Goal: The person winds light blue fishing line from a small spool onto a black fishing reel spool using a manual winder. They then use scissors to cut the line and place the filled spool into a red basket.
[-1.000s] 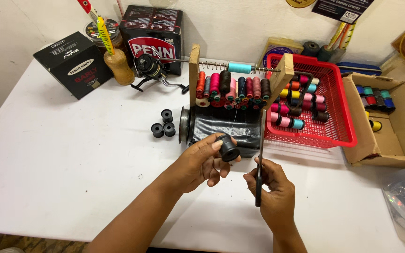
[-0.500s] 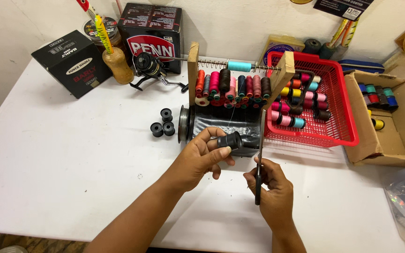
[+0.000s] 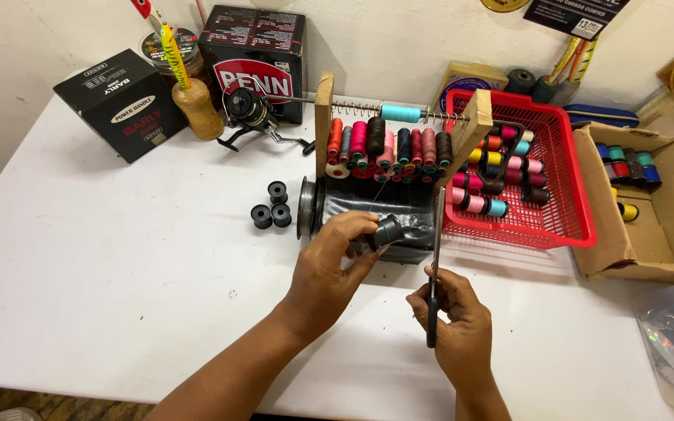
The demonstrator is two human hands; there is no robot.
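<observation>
Head view | white table (image 3: 103, 257) carrying wooden thread rack (image 3: 388, 144), red basket (image 3: 563, 187) | left hand (image 3: 329, 269) fingers pinching black spool (image 3: 388, 231) before the rack | right hand (image 3: 454, 316) fingers gripping upright scissors (image 3: 435, 257) | risk: blades nearing the left fingers, thin thread (image 3: 380, 195) snagging

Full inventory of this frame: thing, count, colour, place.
black spool: 1, black, in left hand
scissors: 1, dark, upright in right hand
empty spools: 3, black, on table left of rack
thread rack: 1, wooden, many coloured spools, centre
basket: 1, red, coloured spools inside, right of rack
cardboard box: 1, brown, few spools, far right
fishing reel: 1, black, behind rack
boxes: 2, black, back left
table: 1, white
left hand: holds spool
right hand: holds scissors
</observation>
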